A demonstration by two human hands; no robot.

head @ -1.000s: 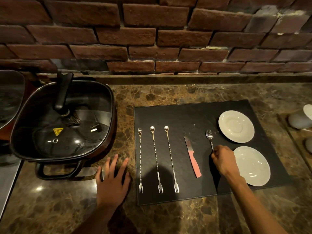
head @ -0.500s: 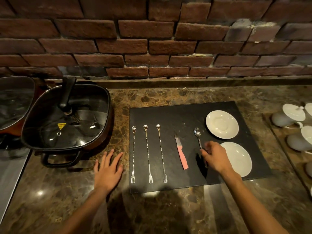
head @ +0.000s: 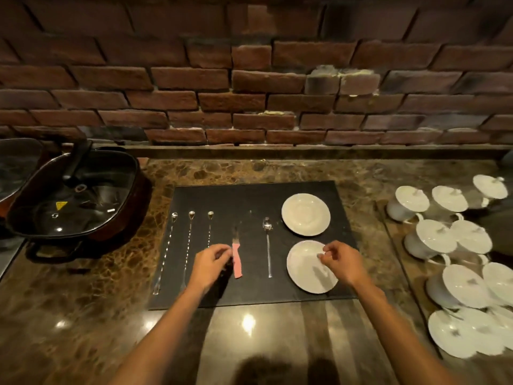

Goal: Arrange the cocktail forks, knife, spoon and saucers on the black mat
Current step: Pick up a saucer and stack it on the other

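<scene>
The black mat (head: 249, 195) holds three long cocktail forks (head: 189, 240) in a row at the left. To their right lie a pink-handled knife (head: 237, 263), a spoon (head: 268, 245) and two white saucers, one far (head: 305, 214) and one near (head: 304, 276). My left hand (head: 211, 263) covers the lower half of the third fork (head: 210, 226), its fingertips pinched on the knife's pink handle. My right hand (head: 342, 259) hovers at the near saucer's right rim with curled fingers. Whether they touch the rim is unclear.
A square black pan with a glass lid (head: 75, 195) stands left of the mat on the marble counter (head: 249, 343). Several white lidded cups (head: 433, 240) and saucers crowd a tray at the right. A brick wall (head: 249, 101) closes off the back.
My left hand left the counter and came onto the mat, to the knife handle. My right hand let go of the spoon and shifted right, over the near saucer. The view tilted and drew back.
</scene>
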